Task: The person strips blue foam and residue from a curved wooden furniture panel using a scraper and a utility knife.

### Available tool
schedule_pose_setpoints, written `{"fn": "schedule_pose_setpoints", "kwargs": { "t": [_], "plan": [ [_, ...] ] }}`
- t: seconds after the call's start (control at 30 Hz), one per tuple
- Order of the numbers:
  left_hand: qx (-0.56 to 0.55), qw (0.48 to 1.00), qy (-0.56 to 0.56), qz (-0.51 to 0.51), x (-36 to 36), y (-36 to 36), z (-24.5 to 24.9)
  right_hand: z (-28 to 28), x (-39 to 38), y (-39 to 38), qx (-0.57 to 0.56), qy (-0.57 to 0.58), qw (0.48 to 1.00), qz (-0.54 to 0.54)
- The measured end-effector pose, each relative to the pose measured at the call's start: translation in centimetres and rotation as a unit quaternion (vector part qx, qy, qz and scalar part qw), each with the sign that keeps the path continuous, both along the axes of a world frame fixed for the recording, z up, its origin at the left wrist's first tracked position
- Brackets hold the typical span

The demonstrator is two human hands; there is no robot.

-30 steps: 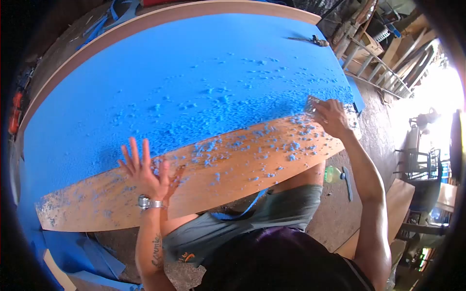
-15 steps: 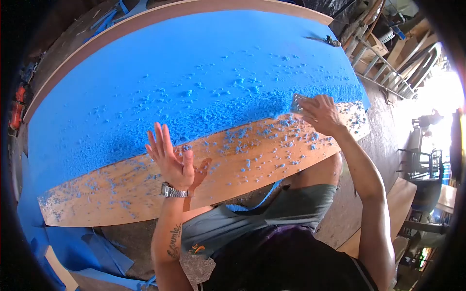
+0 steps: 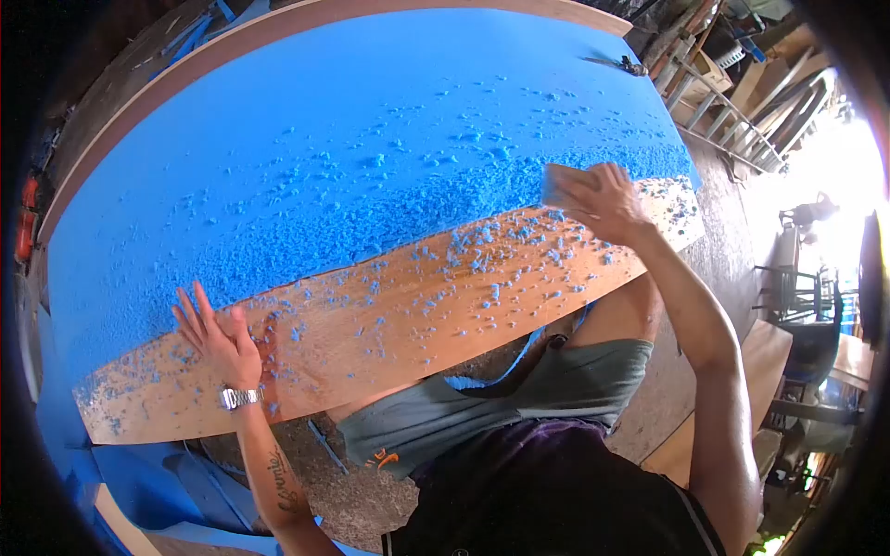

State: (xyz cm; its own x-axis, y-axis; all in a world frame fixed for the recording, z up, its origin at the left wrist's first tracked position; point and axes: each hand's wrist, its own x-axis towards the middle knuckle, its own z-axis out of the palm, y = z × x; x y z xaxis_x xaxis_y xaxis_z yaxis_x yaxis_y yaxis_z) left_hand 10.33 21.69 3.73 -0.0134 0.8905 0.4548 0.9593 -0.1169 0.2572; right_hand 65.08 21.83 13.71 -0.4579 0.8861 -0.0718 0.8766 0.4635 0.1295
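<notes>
While the left hand (image 3: 218,338) lies palm-down on the bare strip of the wooden panel (image 3: 399,324), fingers spread, forearm straight, wristwatch (image 3: 239,398) showing, the right hand (image 3: 598,199) reaches forward on a long, slightly bent arm. Its fingers are clamped round a small flat scraper (image 3: 553,185). The scraper sits at the edge of the blue coating (image 3: 371,120), touching it, with blue crumbs (image 3: 482,250) scattered just below.
</notes>
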Motion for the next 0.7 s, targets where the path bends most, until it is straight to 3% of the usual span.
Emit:
{"fn": "schedule_pose_setpoints", "kwargs": {
  "t": [0.1, 0.17, 0.27, 0.33, 0.4, 0.5, 0.63, 0.7],
  "plan": [
    [-0.041, 0.997, 0.050, 0.035, -0.5, 0.5, -0.9, -0.8, -9.5, 2.8, -0.029, 0.084, 0.991, 0.101],
    [-0.045, 0.998, 0.039, 0.030, -0.2, 0.3, -0.4, -1.8, -15.7, 4.0, -0.037, 0.024, 0.998, 0.051],
    [-0.056, 0.998, -0.024, 0.017, -0.5, 0.4, -0.5, -3.9, -11.3, 3.4, -0.033, 0.029, 0.998, 0.047],
    [-0.057, 0.998, -0.023, 0.024, -0.2, 0.6, -0.6, -3.2, -4.3, 2.3, -0.116, -0.022, 0.993, -0.010],
    [-0.062, 0.998, -0.018, 0.028, -0.1, 0.5, -0.4, -1.1, 1.0, -0.7, -0.016, -0.082, 0.996, -0.044],
    [-0.077, 0.997, -0.006, 0.029, 0.0, 0.5, -0.2, -0.7, -3.2, 1.2, -0.063, 0.107, 0.992, 0.033],
    [-0.088, 0.996, -0.006, 0.029, -0.4, 0.3, 0.0, -2.3, -17.6, 3.6, -0.093, 0.076, 0.992, 0.048],
    [-0.087, 0.996, -0.023, 0.016, -0.6, 0.2, -0.1, -4.9, -14.2, 3.2, -0.079, 0.062, 0.995, 0.024]
  ]
}}
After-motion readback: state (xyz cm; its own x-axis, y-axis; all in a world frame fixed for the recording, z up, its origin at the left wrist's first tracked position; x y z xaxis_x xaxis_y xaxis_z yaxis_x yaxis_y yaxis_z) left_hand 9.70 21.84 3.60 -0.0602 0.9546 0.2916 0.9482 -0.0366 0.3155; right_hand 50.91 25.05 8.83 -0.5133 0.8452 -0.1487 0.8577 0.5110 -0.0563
